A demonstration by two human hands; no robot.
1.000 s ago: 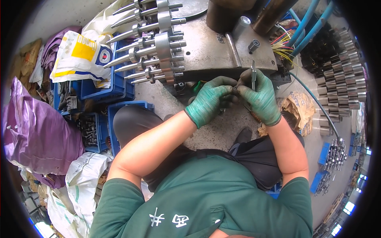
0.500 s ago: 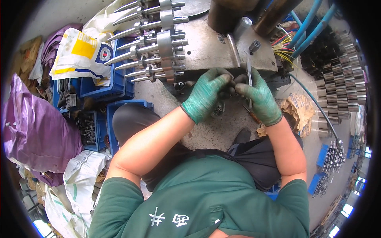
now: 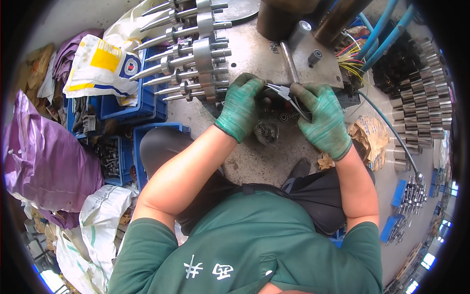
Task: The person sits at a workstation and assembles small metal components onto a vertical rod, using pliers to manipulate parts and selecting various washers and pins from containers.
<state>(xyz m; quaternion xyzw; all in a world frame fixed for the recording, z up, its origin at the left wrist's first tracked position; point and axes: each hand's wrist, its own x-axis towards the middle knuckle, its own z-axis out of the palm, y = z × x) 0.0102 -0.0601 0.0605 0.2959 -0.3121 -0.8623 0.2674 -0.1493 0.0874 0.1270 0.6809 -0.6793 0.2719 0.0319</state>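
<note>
My right hand [image 3: 323, 117], in a green knitted glove, is closed around a slim silver tool [image 3: 279, 90] with two pointed prongs. I cannot tell whether it is pliers or a caliper. The prongs point left, toward the fingertips of my left hand [image 3: 241, 105], gloved the same way. Those fingers are pinched together close to the prong tips; whatever they hold is too small or hidden. Below and between the hands sits a clear bag or container of small dark parts [image 3: 267, 132]. Two small round bearing-like parts [image 3: 284, 117] lie beside it.
Ahead is a metal machine table [image 3: 249, 54] bearing a rod [image 3: 290, 61], a steel cylinder [image 3: 299, 33] and a small bearing-ended cylinder [image 3: 315, 57]. Steel shafts [image 3: 203, 49] stand at its left. Blue crates [image 3: 132, 105] and a purple sack [image 3: 49, 157] are left; steel sleeves [image 3: 423, 103] are stacked right.
The silver tool has swung from upright to slanting, its prongs now toward the left hand. My hands have drawn apart, the left shifting left, uncovering the small parts beneath.
</note>
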